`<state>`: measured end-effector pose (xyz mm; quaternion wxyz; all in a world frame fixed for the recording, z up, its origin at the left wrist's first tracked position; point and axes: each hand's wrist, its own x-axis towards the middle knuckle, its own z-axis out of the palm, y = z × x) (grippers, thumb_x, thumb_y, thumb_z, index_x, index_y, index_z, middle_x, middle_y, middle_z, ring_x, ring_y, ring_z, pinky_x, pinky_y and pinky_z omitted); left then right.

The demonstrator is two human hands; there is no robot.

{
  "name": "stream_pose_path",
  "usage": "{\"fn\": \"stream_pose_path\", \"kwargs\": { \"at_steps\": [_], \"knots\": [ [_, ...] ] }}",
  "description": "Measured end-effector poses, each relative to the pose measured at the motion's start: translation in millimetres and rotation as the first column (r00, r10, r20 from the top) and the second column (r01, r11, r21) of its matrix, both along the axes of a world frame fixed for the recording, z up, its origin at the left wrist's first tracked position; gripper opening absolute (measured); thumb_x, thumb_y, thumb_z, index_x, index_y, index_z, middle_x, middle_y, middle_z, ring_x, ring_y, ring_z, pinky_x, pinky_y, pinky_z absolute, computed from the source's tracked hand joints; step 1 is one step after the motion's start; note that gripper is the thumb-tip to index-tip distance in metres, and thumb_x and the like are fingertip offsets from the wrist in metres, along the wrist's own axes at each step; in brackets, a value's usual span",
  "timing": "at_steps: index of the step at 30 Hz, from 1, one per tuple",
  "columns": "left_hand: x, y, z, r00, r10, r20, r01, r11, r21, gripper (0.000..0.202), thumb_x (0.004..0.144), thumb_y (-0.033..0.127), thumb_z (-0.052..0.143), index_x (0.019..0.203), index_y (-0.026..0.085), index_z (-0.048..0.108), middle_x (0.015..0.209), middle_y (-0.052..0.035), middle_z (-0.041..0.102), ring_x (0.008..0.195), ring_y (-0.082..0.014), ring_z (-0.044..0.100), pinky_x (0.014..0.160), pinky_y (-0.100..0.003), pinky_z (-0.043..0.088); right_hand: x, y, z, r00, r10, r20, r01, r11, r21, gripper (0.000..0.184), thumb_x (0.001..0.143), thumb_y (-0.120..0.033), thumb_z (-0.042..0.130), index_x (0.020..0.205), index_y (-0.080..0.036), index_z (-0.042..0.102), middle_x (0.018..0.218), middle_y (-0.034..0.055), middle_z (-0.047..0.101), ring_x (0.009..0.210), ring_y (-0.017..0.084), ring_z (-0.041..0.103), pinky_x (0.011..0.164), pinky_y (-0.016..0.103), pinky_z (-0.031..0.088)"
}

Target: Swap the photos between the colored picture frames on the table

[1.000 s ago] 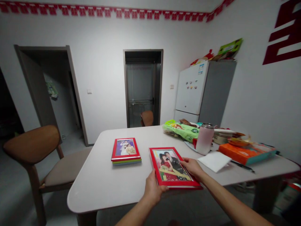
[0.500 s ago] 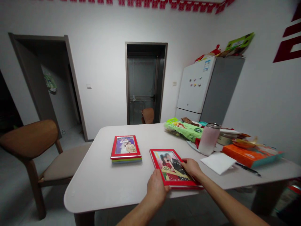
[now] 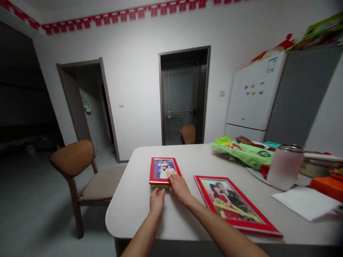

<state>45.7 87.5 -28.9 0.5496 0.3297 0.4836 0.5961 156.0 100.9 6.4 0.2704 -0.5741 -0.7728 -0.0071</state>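
A red picture frame [image 3: 152, 171] with a purple-backed photo lies on top of a small stack, with a green edge [image 3: 158, 185] showing beneath it. My right hand [image 3: 180, 189] grips its near right corner, thumb on the top face and other fingers at the front edge. Just in front of the stack is my left hand [image 3: 157, 200], its thumb and forefinger slightly apart; whether they touch the stack is unclear. A larger red picture frame [image 3: 232, 200] with a couple's photo lies flat to the right, under my right forearm, with no hand on it.
The white table [image 3: 134, 210] also bears a green snack bag [image 3: 241, 151], a pink tumbler [image 3: 286, 167], a white paper [image 3: 305, 201] and an orange box [image 3: 328, 187] at the right. A wooden chair [image 3: 73, 157] stands at the left; a fridge [image 3: 254, 96] is behind.
Both hands have let go of the larger red frame and moved left to the stack. My right hand has taken hold of the top frame's corner. The view has turned left.
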Motion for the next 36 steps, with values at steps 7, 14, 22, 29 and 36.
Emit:
{"fn": "stream_pose_path", "kwargs": {
  "at_steps": [7,14,22,29,36],
  "knots": [
    [-13,-31,16.4,0.982,0.047,0.185,-0.073,0.988,0.136,0.020,0.073,0.024,0.051,0.089,0.014,0.055,0.082,-0.0061,0.064,0.074,-0.0150,0.060,0.067,-0.025,0.046,-11,-55,-0.7,0.984,0.176,0.016,-0.176,0.984,-0.015,0.023,0.062,-0.016,0.052,0.085,-0.015,0.055,0.101,0.0101,0.055,0.096,0.021,0.047,0.085,0.035,0.035],
    [-24,-109,57.9,0.987,0.091,-0.131,-0.039,0.936,0.350,0.028,0.072,0.027,0.052,0.096,0.013,0.055,0.092,-0.0073,0.063,0.085,-0.0193,0.058,0.079,-0.028,0.042,-12,-108,47.0,0.716,0.023,-0.698,-0.160,0.978,-0.132,0.054,0.073,-0.043,0.042,0.120,-0.016,0.036,0.126,0.0116,0.039,0.115,0.020,0.035,0.095,0.038,0.028],
    [-21,-170,57.0,0.480,0.203,-0.854,0.656,0.563,0.503,0.047,0.073,0.017,0.042,0.120,0.013,0.038,0.123,-0.0111,0.043,0.114,-0.0222,0.037,0.095,-0.034,0.032,6,-154,57.8,0.180,-0.156,-0.971,-0.314,0.927,-0.207,0.060,0.072,-0.049,0.039,0.125,-0.022,0.029,0.106,0.0081,0.058,0.088,0.021,0.058,0.071,0.034,0.047],
    [-12,-167,12.9,0.158,0.308,-0.938,0.785,0.537,0.309,0.043,0.078,0.023,0.041,0.120,0.014,0.038,0.122,-0.0132,0.043,0.114,-0.0239,0.037,0.095,-0.038,0.032,25,-146,15.1,0.207,-0.292,-0.934,-0.332,0.877,-0.348,0.079,0.062,-0.028,0.053,0.129,-0.011,0.016,0.089,0.0075,0.066,0.077,0.019,0.061,0.069,0.030,0.047],
    [-8,-161,-8.2,0.007,0.258,-0.966,0.810,0.565,0.157,0.037,0.085,0.024,0.027,0.120,0.016,0.038,0.123,-0.0108,0.041,0.116,-0.0224,0.033,0.096,-0.033,0.031,31,-123,-10.6,0.745,-0.212,-0.633,-0.106,0.899,-0.426,0.045,0.058,-0.018,0.045,0.101,-0.012,0.054,0.082,0.0051,0.067,0.069,0.017,0.062,0.061,0.023,0.047]
  ]
}}
